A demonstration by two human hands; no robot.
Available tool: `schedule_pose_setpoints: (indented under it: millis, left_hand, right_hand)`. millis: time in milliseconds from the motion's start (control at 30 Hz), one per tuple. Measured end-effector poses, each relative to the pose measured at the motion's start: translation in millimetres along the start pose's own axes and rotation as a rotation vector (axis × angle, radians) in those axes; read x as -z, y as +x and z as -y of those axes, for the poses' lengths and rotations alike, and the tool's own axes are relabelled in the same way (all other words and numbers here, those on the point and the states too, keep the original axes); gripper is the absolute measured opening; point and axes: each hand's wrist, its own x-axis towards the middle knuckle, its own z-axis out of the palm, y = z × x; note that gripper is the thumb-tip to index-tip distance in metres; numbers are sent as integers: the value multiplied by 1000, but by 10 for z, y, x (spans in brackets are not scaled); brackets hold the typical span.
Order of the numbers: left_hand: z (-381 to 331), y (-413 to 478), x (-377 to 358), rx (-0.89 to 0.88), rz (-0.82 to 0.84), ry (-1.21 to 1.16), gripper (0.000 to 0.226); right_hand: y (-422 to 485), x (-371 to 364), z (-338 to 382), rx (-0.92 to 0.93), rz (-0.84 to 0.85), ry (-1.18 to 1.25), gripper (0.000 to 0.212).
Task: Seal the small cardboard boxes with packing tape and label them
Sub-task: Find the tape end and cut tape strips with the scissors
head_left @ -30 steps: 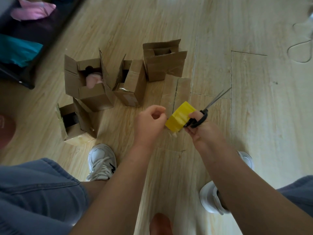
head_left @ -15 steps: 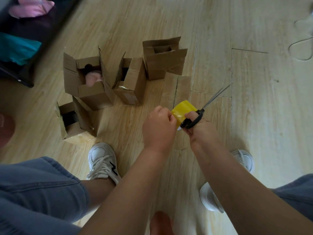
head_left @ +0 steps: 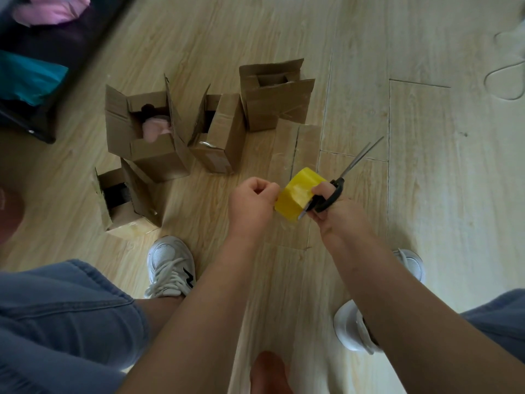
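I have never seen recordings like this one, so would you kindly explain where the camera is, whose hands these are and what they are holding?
There is no machine here. A person works with bare hands, and one wide-angle camera worn on the head looks down at them. The left hand pinches the edge of a yellow tape roll, which the right hand grips together with black-handled scissors. On the wooden floor stand four open boxes; the pink-filled box shows something pink inside. A closed box lies just beyond the hands. The person's white shoes show below.
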Motion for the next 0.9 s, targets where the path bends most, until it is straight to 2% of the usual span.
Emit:
schedule_pose_setpoints:
  millis: [100, 267, 433, 533, 700, 767, 833, 900]
  left_hand:
    - [-21, 25, 44, 58, 99, -153, 15]
    - [-56, 54, 150, 59, 342, -313, 10]
    - [-18, 139, 265, 31, 453, -284, 23]
    - [-15, 132, 279, 30, 605, -111, 36]
    - [-26, 112, 227, -4, 536, -87, 21]
    - [-28, 142, 240, -10, 500, -103, 22]
    - [-70, 146, 251, -26, 480, -121, 23]
    - [-134, 141, 241, -38, 469, -168, 24]
  right_hand:
    - [-61, 103, -11, 21, 83, 142, 16]
    - [-156, 103, 114, -87, 78, 326, 16]
    - [-150, 141, 151, -204, 42, 393, 18]
    - [-112, 153, 145, -229, 45, 375, 17]
    - [-21, 225, 80, -143, 45, 227, 18]
    - [162, 331, 15, -111, -62, 26, 32]
    - [352, 452, -82, -129, -213, -275, 48]
    - [517, 574, -236, -182, -252, -538, 57]
